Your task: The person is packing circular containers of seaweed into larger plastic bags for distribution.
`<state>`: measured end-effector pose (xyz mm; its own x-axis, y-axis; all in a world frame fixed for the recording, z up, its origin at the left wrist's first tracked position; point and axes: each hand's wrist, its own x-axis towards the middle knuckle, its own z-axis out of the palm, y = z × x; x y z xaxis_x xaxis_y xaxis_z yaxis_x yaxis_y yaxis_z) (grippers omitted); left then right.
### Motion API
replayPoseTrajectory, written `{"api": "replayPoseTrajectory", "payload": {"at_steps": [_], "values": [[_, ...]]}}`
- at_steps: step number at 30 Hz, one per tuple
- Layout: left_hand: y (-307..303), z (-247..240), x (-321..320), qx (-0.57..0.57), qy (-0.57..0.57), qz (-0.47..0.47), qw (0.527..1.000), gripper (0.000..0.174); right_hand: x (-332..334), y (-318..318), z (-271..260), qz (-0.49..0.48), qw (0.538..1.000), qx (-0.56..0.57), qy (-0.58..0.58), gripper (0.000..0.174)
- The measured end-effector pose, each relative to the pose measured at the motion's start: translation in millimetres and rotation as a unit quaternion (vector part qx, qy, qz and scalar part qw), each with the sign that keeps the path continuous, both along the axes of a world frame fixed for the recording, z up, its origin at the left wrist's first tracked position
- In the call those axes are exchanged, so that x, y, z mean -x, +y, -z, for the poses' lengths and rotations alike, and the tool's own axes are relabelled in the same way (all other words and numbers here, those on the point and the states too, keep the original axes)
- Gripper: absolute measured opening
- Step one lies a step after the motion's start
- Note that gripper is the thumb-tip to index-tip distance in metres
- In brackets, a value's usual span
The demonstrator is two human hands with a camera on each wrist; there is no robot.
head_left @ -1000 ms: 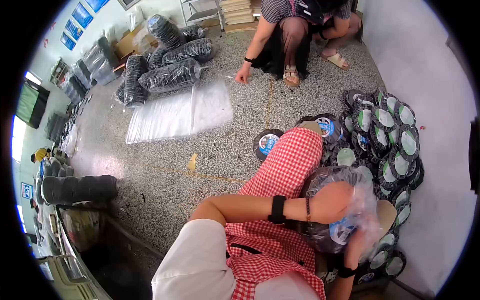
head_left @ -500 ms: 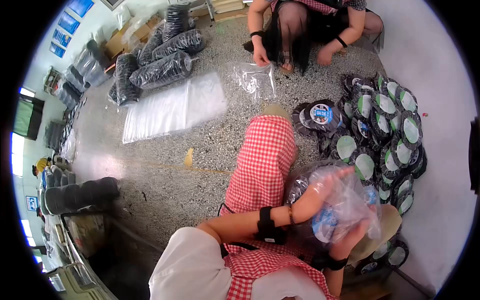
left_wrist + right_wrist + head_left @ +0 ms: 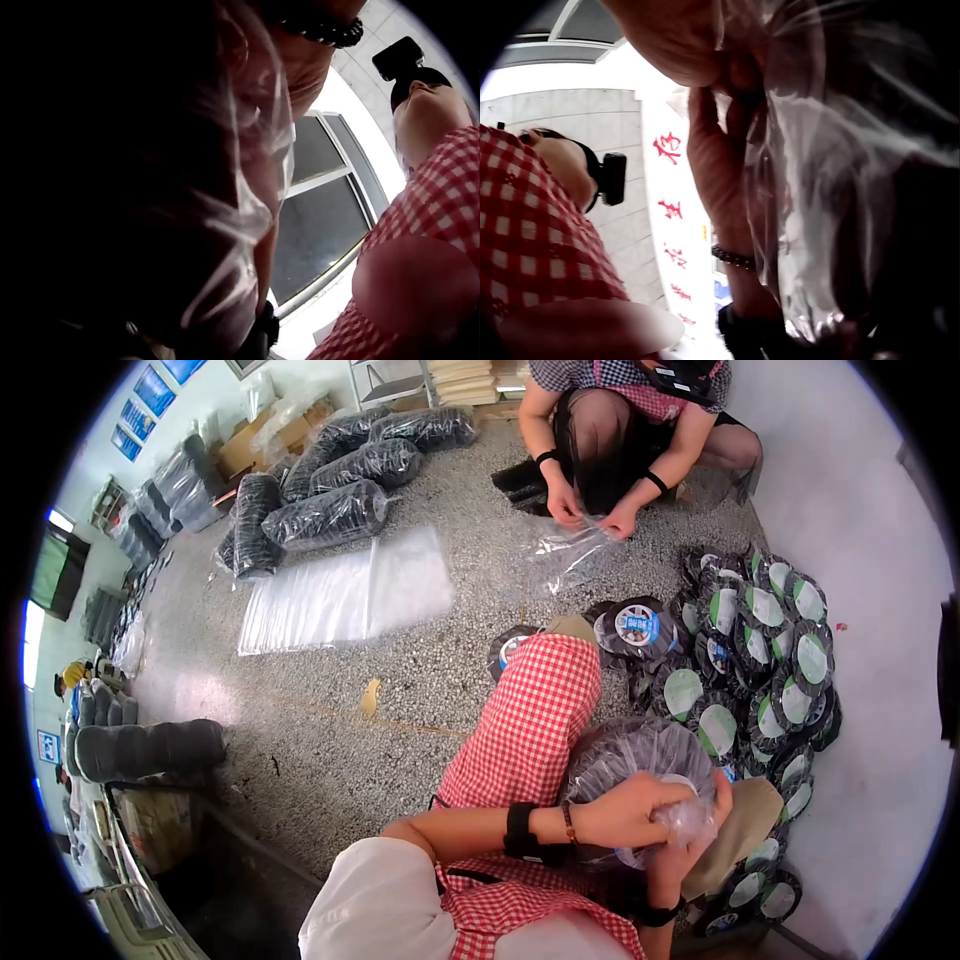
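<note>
A clear plastic bag (image 3: 640, 745) with a bundle of black round goods inside lies against the red checked apron. Its gathered mouth (image 3: 690, 820) is bunched up between both hands. My left hand (image 3: 625, 812), a beaded bracelet on its wrist, grips this bunched film from the left. From below and the right, my right hand (image 3: 690, 850) holds the same twist, fingers curled at it. The right wrist view has the right hand (image 3: 675, 37) and left hand (image 3: 724, 165) meeting at the bag film (image 3: 802, 150). Dark folds hide most of the bundle in both wrist views.
Black discs with round labels (image 3: 765, 605) are heaped along the right wall. A stack of flat clear bags (image 3: 340, 595) lies on the speckled floor, bagged black rolls (image 3: 325, 515) behind. Across from me a crouching person (image 3: 620, 450) holds another clear bag (image 3: 575, 550).
My hands have drawn the loose bag film together into a tight bunch over the bundle. The crouching person now has both hands on a clear bag.
</note>
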<state>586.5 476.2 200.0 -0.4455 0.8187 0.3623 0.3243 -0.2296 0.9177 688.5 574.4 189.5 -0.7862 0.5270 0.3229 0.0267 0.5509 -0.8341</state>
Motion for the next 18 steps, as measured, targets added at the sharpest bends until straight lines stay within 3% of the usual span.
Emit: {"api": "replayPoseTrajectory", "payload": {"at_steps": [1, 2, 3, 4, 5, 6, 7, 8, 9, 10, 11, 12, 13, 14, 15, 16, 18], "values": [[-3, -6, 4, 0.024, -0.115, 0.006, 0.993, 0.019, 0, -8, -5, 0.002, 0.980, 0.198, 0.025, 0.051], [-7, -6, 10, 0.021, -0.111, 0.002, 0.994, 0.019, -2, -12, -9, 0.002, 0.921, 0.387, 0.047, 0.054], [-10, -2, 17, 0.073, -0.283, 0.022, 0.956, 0.020, -8, -11, -14, -0.073, 0.887, 0.450, 0.071, 0.043], [-12, 3, 22, 0.120, -0.445, 0.044, 0.886, 0.020, -6, -1, -16, -0.079, 0.888, 0.446, 0.073, 0.043], [-6, 3, 14, 0.003, -0.260, -0.041, 0.965, 0.015, -5, 15, -16, -0.278, 0.904, 0.319, -0.061, 0.037], [-13, 4, 6, 0.070, -0.162, -0.049, 0.983, 0.016, -5, 24, -18, -0.453, 0.854, 0.168, -0.191, 0.032], [-15, -1, 1, 0.016, -0.189, -0.091, 0.978, 0.014, -9, 23, -22, -0.372, 0.869, 0.233, -0.227, 0.032], [-15, -6, -2, -0.040, -0.213, -0.132, 0.967, 0.013, -7, 23, -19, -0.373, 0.871, 0.226, -0.228, 0.032], [-20, -11, -1, -0.047, -0.213, -0.132, 0.967, 0.013, -4, 24, -11, -0.305, 0.870, 0.360, -0.145, 0.034], [-28, -17, 2, 0.023, -0.028, -0.043, 0.998, 0.015, -5, 23, -8, -0.225, 0.844, 0.484, -0.059, 0.035], [-29, -24, 5, 0.091, 0.159, 0.046, 0.982, 0.017, 5, 6, -27, -0.207, 0.927, 0.309, -0.037, 0.026], [-26, -30, 7, 0.084, 0.157, 0.048, 0.983, 0.017, 10, -2, -33, -0.203, 0.947, 0.245, -0.034, 0.025], [-23, -38, 7, 0.003, 0.317, 0.076, 0.945, 0.020, 13, -8, -34, -0.225, 0.942, 0.245, -0.039, 0.024], [-19, -45, 8, -0.077, 0.466, 0.102, 0.875, 0.023, 13, -9, -33, -0.257, 0.923, 0.281, -0.054, 0.023], [-9, -51, 9, -0.141, 0.534, 0.045, 0.832, 0.026, 12, -5, -32, -0.298, 0.892, 0.333, -0.074, 0.022], [-11, -56, 15, -0.139, 0.535, 0.051, 0.832, 0.026, 7, 3, -26, -0.338, 0.856, 0.379, -0.098, 0.021], [-15, -65, 34, -0.088, 0.366, 0.134, 0.917, 0.026, 2, 16, -13, -0.393, 0.796, 0.443, -0.123, 0.019]]}}
